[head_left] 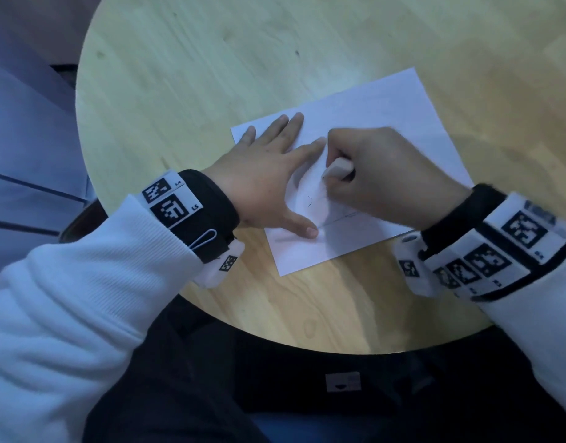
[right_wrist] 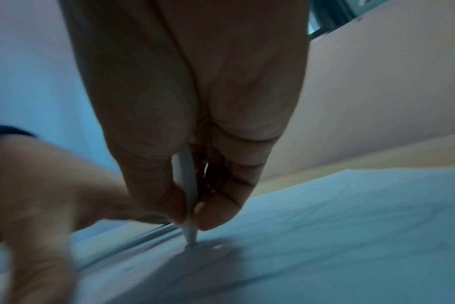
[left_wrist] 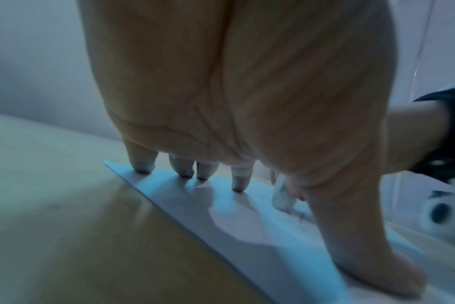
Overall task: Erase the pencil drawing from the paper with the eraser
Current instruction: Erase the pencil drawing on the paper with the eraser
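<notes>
Your left hand (head_left: 262,174) lay flat, fingers spread, pressing the paper (head_left: 387,103) at 9 o'clock of the drawing. Your right hand (head_left: 380,174) pinched the eraser (head_left: 339,167), its edge touching the sheet.

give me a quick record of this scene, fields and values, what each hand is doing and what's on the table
surface: round wooden table
paper: lies flat on the table
left hand: fingers spread, pressing the paper down
right hand: grips the eraser
eraser: tip on the paper
pencil marks: faint lines remain near the hands
</notes>
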Available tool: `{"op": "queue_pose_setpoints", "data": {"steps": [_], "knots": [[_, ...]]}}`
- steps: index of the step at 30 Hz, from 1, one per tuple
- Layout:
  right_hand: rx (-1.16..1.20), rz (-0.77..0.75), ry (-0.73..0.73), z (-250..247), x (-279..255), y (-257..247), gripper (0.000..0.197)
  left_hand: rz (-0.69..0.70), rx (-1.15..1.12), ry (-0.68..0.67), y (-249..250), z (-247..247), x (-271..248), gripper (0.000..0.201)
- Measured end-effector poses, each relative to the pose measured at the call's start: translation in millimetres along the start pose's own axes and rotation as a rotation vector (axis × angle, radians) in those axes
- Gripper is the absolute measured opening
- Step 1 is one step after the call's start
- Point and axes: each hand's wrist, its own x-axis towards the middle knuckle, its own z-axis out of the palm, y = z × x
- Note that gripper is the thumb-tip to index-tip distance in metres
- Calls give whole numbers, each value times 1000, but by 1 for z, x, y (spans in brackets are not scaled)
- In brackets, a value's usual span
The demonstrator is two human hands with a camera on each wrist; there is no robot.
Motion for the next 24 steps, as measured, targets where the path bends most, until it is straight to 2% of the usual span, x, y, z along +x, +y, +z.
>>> {"op": "queue_pose_setpoints", "data": {"steps": [3,8,12,13,16,17,21,24], "knots": [[59,-83,-99,9,-8,-16,38,-23,-9,-1,2,1,-1,137],[-7,64,71,-10,4,11,15,-81,0,8,8,1,0,136],[69,-45,-135,4,-9,-11,33,-76,-25,13,8,1,0,136],[47,-23,-122,-1,-6,-7,33,-77,-22,11,8,0,0,136],[-26,67,50,-18,3,11,18,-88,-2,9,9,0,-1,136],[-27,72,53,-16,2,11,15,-91,3,11,9,-1,-1,136],[-1,1,-94,3,-12,-8,16,-88,-7,12,10,1,0,137],[-17,54,19,-11,-2,10,11,-99,4,7,10,1,0,136]]}}
